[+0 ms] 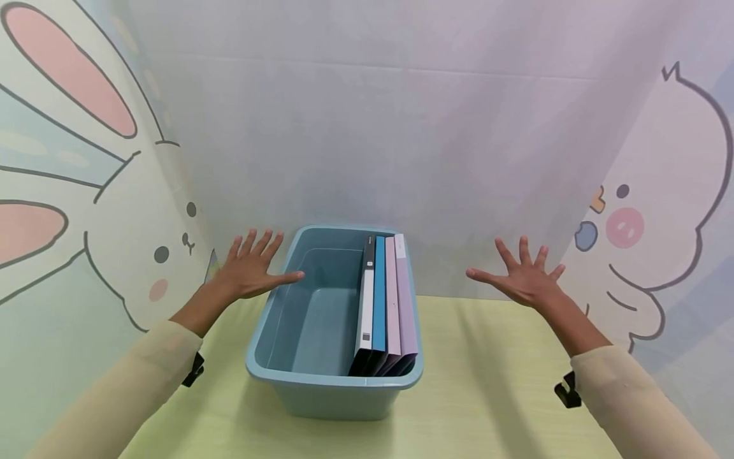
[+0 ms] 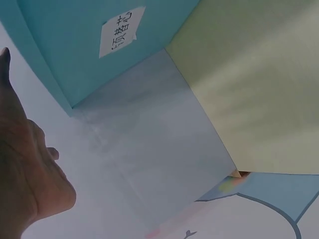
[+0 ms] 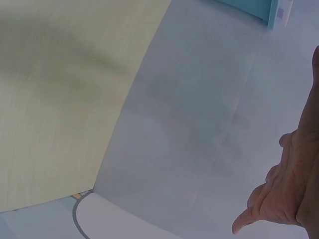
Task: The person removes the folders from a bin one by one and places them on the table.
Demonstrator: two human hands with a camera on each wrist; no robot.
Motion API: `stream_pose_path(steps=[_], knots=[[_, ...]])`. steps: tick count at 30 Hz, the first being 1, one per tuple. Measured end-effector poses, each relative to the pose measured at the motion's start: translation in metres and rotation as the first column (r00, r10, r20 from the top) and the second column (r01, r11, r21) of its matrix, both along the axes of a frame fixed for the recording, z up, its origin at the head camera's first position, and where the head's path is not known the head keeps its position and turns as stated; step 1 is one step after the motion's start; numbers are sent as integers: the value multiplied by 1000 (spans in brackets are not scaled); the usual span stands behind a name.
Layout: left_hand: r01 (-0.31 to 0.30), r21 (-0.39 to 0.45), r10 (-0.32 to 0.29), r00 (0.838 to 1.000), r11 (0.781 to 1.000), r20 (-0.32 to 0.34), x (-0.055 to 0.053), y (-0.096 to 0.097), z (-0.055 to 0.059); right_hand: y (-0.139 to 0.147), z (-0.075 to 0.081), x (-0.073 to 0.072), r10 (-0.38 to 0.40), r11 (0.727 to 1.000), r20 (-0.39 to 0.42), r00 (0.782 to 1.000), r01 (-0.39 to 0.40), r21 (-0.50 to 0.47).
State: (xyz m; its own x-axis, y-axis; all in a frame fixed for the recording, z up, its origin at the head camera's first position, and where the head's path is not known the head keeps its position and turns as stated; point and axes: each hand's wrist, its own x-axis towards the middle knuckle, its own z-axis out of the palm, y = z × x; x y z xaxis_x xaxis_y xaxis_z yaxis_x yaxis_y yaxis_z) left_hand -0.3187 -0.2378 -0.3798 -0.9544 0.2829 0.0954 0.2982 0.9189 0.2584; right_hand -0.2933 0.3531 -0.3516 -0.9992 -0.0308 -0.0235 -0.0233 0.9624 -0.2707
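Beside the tub (image 1: 335, 401), the left hand (image 1: 248, 271); well off to its right, the right hand (image 1: 526, 280)

Both hands are free of any load, their fingers splayed and straight. The left hand is the nearer to the tub: in the head view its thumb crosses the left rim, though the left wrist view shows a gap between palm and tub, where a slip of paper (image 2: 122, 31) with handwriting is stuck to the outside. Bare desk (image 1: 453, 395) separates the right hand from the right rim.

The tub sits nearer the desk's far left corner than its far right one, its long axis running from the near edge toward the far edge. Inside, all along the right wall, stand a white folder (image 1: 366, 306) with a black end, a blue folder (image 1: 379, 293), a pink folder (image 1: 392, 299) and a lilac folder (image 1: 408, 309), their length parallel to the tub's.

The relation that likely counts: the folders lie rightward of the left hand, across the tub's open half, and leftward of the right hand, just past the rim. Neither hand looks clearly closer to them.
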Motion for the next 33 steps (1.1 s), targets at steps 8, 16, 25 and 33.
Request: stream_pose_path(steps=[8, 16, 25, 33], knots=[[41, 32, -42, 999, 999, 12, -2, 14, -2, -5, 1, -2, 20, 1000, 1, 1000, -20, -10], [50, 34, -51, 999, 998, 2, -3, 25, -6, -16, 2, -3, 41, 999, -23, 999, -41, 8], [72, 49, -74, 997, 996, 22, -6, 32, -15, -28, -2, -4, 60, 998, -31, 998, -60, 9], [85, 59, -88, 995, 995, 54, -8, 33, -17, -47, -4, -3, 73, 997, -37, 997, -72, 22]])
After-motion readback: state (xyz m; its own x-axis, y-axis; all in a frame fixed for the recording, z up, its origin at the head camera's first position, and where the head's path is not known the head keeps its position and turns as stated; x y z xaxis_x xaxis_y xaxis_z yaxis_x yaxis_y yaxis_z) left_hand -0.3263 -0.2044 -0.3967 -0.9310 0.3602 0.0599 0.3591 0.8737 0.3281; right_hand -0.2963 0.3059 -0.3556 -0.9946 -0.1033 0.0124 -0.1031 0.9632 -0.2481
